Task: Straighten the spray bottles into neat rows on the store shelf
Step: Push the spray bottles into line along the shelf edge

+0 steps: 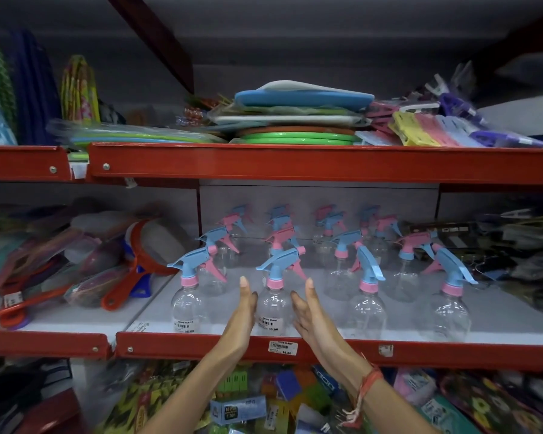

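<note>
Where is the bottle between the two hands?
In the head view, the spray bottle stands at the shelf's front edge, center-left, between the open left hand and right hand, above a price tag.

One spray bottle [271, 303] stood at the shelf [499, 339] front, between the left hand [243, 308] and right hand [308, 311]. Others stood left, right and behind.

bottles: we see clear plastic spray bottles [271, 305] with blue and pink trigger heads, all upright
layout: we count four columns running back to the rear panel
front row: four, nozzles mostly left; two carry price labels
shelf: white store shelf [499, 314], red front lip
</note>
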Tool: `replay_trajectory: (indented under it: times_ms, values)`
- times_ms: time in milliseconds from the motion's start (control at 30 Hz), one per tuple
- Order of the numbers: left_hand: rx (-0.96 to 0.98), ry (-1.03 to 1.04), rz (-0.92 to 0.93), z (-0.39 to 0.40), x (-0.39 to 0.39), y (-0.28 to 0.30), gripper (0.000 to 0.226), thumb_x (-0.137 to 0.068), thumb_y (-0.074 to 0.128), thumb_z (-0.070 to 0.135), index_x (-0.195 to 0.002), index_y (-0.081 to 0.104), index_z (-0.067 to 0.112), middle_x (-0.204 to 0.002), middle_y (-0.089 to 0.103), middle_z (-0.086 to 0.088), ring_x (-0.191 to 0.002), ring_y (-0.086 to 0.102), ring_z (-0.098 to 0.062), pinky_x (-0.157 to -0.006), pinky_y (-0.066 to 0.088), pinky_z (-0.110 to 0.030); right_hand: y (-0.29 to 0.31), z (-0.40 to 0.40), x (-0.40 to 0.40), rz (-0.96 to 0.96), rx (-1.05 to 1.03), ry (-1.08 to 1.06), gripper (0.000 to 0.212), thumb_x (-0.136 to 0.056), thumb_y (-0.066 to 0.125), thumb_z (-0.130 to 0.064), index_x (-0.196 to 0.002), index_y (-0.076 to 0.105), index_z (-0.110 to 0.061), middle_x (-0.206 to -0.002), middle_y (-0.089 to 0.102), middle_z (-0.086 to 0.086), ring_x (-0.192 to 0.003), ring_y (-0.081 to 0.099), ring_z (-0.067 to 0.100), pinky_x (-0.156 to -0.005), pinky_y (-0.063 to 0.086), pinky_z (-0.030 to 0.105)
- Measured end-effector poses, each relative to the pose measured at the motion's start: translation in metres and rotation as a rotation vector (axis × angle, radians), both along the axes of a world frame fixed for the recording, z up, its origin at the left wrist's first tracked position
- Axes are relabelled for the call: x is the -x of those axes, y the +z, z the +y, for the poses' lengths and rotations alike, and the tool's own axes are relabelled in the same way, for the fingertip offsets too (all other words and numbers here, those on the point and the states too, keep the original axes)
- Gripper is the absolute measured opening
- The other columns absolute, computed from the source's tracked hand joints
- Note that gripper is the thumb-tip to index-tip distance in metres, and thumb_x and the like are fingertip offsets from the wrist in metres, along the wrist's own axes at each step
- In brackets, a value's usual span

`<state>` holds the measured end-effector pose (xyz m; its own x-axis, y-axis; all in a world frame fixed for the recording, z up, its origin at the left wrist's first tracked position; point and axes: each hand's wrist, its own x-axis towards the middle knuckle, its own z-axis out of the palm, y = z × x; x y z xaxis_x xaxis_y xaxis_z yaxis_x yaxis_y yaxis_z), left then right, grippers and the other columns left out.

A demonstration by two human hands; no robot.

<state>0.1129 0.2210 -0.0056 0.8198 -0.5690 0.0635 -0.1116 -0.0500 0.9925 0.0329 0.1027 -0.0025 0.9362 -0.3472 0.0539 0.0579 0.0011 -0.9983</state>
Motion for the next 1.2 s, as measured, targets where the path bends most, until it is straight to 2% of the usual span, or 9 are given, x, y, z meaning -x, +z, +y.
replay_trajectory:
  times_ms: [167, 300, 433, 633, 767, 867, 1000, 1133, 1200]
  values:
    - [0.058, 0.168, -0.142, 0.006, 0.013, -0.007, 0.083, -0.078, 0.011, 0.073, -0.142, 0.033, 0.025, -0.152, 0.032, 0.002, -0.140, 0.029, -0.019, -0.114, 0.018, -0.038, -0.004, 0.000, 0.005, 0.033, 0.053, -0.039, 0.084, -0.081, 0.016, -0.075, -0.148, 0.024, -0.026, -0.157, 0.022, -0.008, -0.145, 0.022, 0.015, -0.121, 0.013, 0.040]
    - [0.276, 0.345, -0.340, 0.012, 0.028, -0.004, 0.053, -0.087, 0.023, 0.060, -0.112, 0.060, 0.030, -0.119, 0.062, 0.013, -0.117, 0.053, -0.006, -0.098, 0.037, -0.025, -0.006, -0.008, 0.018, -0.031, 0.118, -0.132, 0.077, -0.083, 0.021, -0.072, -0.140, 0.043, -0.026, -0.150, 0.039, -0.008, -0.138, 0.037, 0.013, -0.118, 0.022, 0.036]
    - [0.335, 0.322, -0.429, 0.002, 0.044, 0.005, 0.042, -0.094, 0.029, 0.043, -0.100, 0.065, 0.024, -0.101, 0.069, 0.010, -0.099, 0.061, 0.001, -0.089, 0.045, -0.019, 0.000, -0.020, 0.039, -0.244, 0.123, -0.274, 0.060, -0.088, 0.031, -0.058, -0.109, 0.069, -0.017, -0.114, 0.071, -0.002, -0.108, 0.064, 0.008, -0.093, 0.047, 0.019]
    - [0.259, 0.164, -0.352, -0.043, 0.068, 0.006, 0.039, -0.096, 0.033, 0.038, -0.092, 0.067, 0.020, -0.095, 0.072, 0.005, -0.092, 0.065, -0.003, -0.089, 0.048, -0.023, -0.003, -0.063, 0.076, -0.483, 0.087, -0.730, 0.051, -0.098, 0.040, -0.034, -0.067, 0.070, -0.007, -0.065, 0.072, 0.009, -0.065, 0.070, 0.020, -0.065, 0.056, 0.031]
    - [0.124, 0.103, -0.227, -0.079, 0.076, 0.002, 0.035, -0.096, 0.033, 0.039, -0.089, 0.064, 0.024, -0.101, 0.070, 0.002, -0.098, 0.063, -0.010, -0.098, 0.047, -0.036, -0.009, -0.110, 0.076, -0.371, 0.119, -0.822, 0.043, -0.099, 0.038, -0.033, -0.071, 0.065, -0.014, -0.078, 0.070, 0.005, -0.083, 0.067, 0.024, -0.084, 0.052, 0.041]
    - [0.029, 0.097, -0.153, -0.100, 0.086, -0.002, 0.034, -0.095, 0.031, 0.046, -0.094, 0.060, 0.028, -0.113, 0.065, 0.000, -0.106, 0.058, -0.015, -0.098, 0.042, -0.035, -0.010, -0.148, 0.058, -0.153, 0.038, -0.564, 0.042, -0.099, 0.032, -0.042, -0.098, 0.065, -0.016, -0.107, 0.067, 0.003, -0.115, 0.058, 0.025, -0.105, 0.039, 0.041]
    - [-0.015, 0.065, 0.053, -0.117, 0.095, 0.001, 0.069, -0.089, 0.024, 0.061, -0.138, 0.039, 0.014, -0.143, 0.045, -0.005, -0.132, 0.042, -0.023, -0.112, 0.029, -0.040, -0.004, -0.166, 0.044, -0.004, -0.120, -0.198, 0.074, -0.092, 0.020, -0.061, -0.144, 0.035, -0.010, -0.150, 0.040, 0.005, -0.142, 0.029, 0.019, -0.117, 0.016, 0.040]
    - [-0.043, 0.002, 0.121, -0.128, 0.100, 0.010, 0.105, -0.067, 0.015, 0.084, -0.145, 0.024, 0.015, -0.154, 0.028, -0.008, -0.141, 0.028, -0.023, -0.118, 0.018, -0.044, 0.002, -0.161, 0.048, 0.101, -0.066, -0.007, 0.100, -0.074, 0.018, -0.080, -0.149, 0.021, -0.015, -0.158, 0.025, 0.002, -0.146, 0.019, 0.017, -0.121, 0.010, 0.041]
    - [-0.052, 0.004, 0.099, -0.131, 0.102, 0.012, 0.100, -0.070, 0.010, 0.081, -0.145, 0.022, 0.016, -0.154, 0.027, -0.006, -0.141, 0.026, -0.021, -0.118, 0.017, -0.041, 0.003, -0.155, 0.052, 0.123, -0.027, 0.038, 0.111, -0.064, 0.023, -0.086, -0.150, 0.020, -0.015, -0.158, 0.022, 0.002, -0.146, 0.020, 0.018, -0.121, 0.012, 0.042]
